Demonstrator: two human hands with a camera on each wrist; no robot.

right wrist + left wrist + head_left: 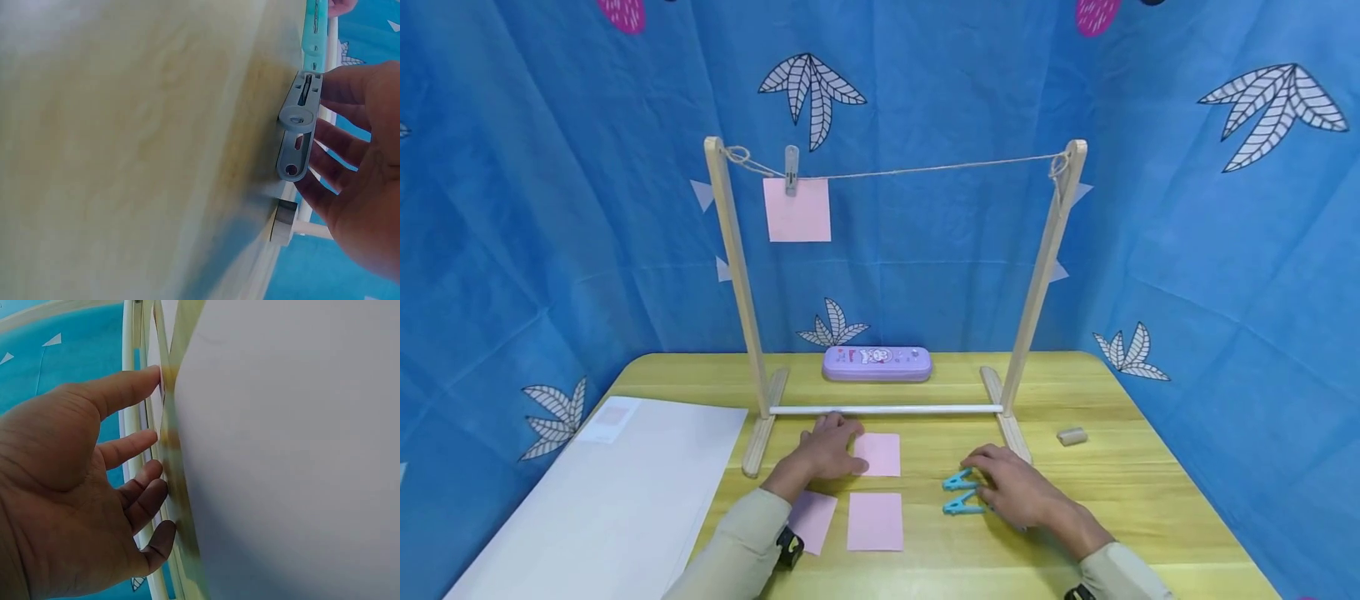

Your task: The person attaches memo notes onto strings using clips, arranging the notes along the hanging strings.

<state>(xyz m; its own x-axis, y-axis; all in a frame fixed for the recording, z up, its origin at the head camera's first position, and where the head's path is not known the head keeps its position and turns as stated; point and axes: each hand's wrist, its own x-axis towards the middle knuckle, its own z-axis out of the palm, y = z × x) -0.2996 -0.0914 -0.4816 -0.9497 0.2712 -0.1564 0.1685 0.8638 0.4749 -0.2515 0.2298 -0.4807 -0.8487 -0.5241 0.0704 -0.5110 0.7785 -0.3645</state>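
My left hand lies flat on the yellow table, fingers straight, touching the left edge of a pink paper note. In the left wrist view the left hand is open, its fingertips against the surface. Two more pink notes lie nearer me. My right hand rests by two blue clothespins, fingers over their right ends. In the right wrist view its fingers are extended behind one clothespin, not curled round it.
A wooden frame carries a string, where a clip holds a pink note. Behind it lies a purple pencil case. A large white sheet lies on the table's left side. A small beige block is at right.
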